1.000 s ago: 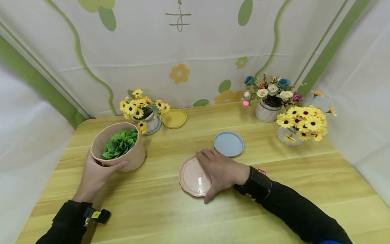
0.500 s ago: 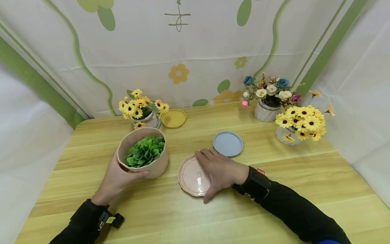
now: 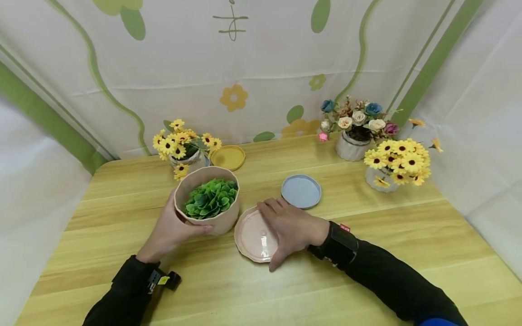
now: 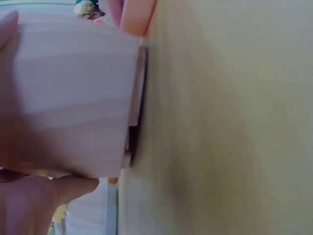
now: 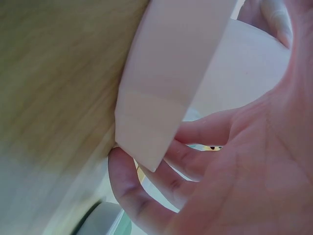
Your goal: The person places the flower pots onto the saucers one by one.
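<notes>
Head view: the left hand (image 3: 173,233) grips a pale pink, wavy-rimmed round pot (image 3: 224,224) by its side, thumb along the near wall, a bushy green-leaved plant (image 3: 212,199) inside it. Just beside that pot, the right hand (image 3: 291,228) holds a glossy pink scalloped saucer (image 3: 253,237) on the wood-grain desk (image 3: 285,299), its thumb and fingers set apart, curled around the rim. A light blue round saucer (image 3: 302,191) lies just beyond the right hand. Farther out, beyond the left hand, are a yellow round saucer (image 3: 228,157) and a whitish pot of yellow flowers (image 3: 189,160).
</notes>
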The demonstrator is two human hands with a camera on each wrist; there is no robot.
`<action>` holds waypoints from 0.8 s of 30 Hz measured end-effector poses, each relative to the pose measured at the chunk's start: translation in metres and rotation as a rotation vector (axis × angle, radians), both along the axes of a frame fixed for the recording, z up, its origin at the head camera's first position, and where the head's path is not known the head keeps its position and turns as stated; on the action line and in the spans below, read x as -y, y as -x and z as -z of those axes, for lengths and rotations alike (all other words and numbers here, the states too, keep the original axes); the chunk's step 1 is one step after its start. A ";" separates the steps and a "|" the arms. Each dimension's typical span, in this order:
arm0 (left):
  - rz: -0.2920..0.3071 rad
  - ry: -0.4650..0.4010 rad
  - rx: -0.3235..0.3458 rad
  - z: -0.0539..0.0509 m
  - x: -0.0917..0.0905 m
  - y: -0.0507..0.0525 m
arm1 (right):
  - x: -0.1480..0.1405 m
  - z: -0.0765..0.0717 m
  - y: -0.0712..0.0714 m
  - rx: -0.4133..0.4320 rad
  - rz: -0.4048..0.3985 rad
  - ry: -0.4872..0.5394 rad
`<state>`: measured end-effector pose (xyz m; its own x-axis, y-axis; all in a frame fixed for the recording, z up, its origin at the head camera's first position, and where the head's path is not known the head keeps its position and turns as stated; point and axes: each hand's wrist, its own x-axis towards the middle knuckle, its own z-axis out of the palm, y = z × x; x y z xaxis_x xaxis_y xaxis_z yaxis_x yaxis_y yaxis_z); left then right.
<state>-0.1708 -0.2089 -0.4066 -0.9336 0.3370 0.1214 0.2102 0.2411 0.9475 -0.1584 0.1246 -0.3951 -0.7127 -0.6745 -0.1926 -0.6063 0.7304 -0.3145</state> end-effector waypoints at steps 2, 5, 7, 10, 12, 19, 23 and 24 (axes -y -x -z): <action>0.022 0.001 -0.002 -0.001 -0.001 0.005 | -0.001 -0.001 0.000 -0.004 -0.002 -0.005; 0.047 0.013 -0.004 -0.004 -0.001 0.011 | -0.002 -0.001 -0.001 -0.009 0.002 -0.002; 0.054 0.014 -0.004 -0.004 -0.001 0.014 | -0.003 -0.001 -0.001 -0.003 0.007 0.001; 0.066 0.003 -0.017 -0.003 -0.001 0.014 | -0.004 -0.001 -0.002 0.006 0.011 0.008; 0.071 -0.015 -0.028 -0.002 -0.002 0.013 | -0.003 0.000 -0.002 0.014 0.013 0.011; 0.081 -0.047 -0.046 0.001 -0.001 0.010 | -0.002 0.000 -0.004 0.031 0.021 0.016; 0.062 -0.044 -0.036 0.003 -0.001 0.009 | -0.001 0.001 -0.006 0.023 0.028 0.011; 0.053 -0.039 -0.032 0.004 0.000 0.008 | 0.000 0.001 -0.006 0.022 0.029 0.010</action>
<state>-0.1792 -0.2085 -0.4102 -0.9102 0.3799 0.1651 0.2521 0.1917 0.9485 -0.1523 0.1250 -0.3964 -0.7274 -0.6560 -0.2014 -0.5782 0.7439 -0.3351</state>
